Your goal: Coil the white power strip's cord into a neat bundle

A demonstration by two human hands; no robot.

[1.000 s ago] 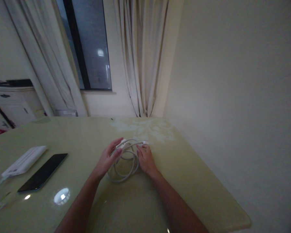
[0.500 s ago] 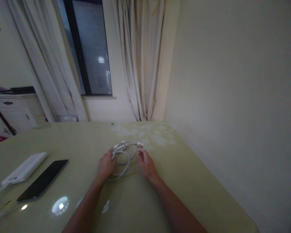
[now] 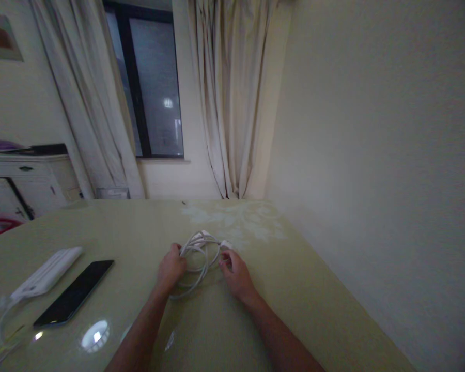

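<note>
A coiled white cable [image 3: 199, 257] lies on the pale green table [image 3: 302, 289] between my two hands. My left hand [image 3: 171, 269] is closed around the left side of the coil, fingers curled over its loops. My right hand [image 3: 234, 272] rests at the coil's right side with its fingers pinched on the cable near the white plug end [image 3: 226, 244]. Both forearms reach in from the bottom edge.
A black phone [image 3: 74, 293] and a white power bank [image 3: 46, 274] with a thin lead lie at the left of the table. A wall runs along the table's right edge. Curtains and a dark window stand behind; a white cabinet is at far left.
My left hand has slid from on top of the coil to its left side and closed on the loops. My right hand drew back slightly, then pinched the cable again. The camera tilted up.
</note>
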